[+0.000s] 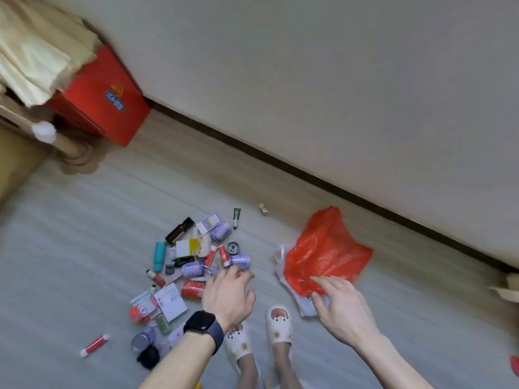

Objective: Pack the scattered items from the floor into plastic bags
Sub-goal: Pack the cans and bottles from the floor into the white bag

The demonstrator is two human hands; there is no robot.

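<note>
A pile of small items lies on the grey floor: purple cans (193,269), a red can (192,288), a teal tube (159,255), a brown bottle (179,230), cartons and leaflets (170,301). My left hand (228,296), with a black watch on the wrist, reaches over the pile's right edge, fingers spread; I see nothing held in it. A red plastic bag (325,252) lies flat to the right, over a white bag (304,304). My right hand (341,306) hovers open at the red bag's near edge.
A red box (104,101) stands by the wall at upper left, beside cream fabric (36,51) and a wooden furniture leg. A red-and-white tube (94,345) lies apart at lower left. A small cube (263,209) sits near the baseboard. My feet in white slippers (278,324) stand between hands.
</note>
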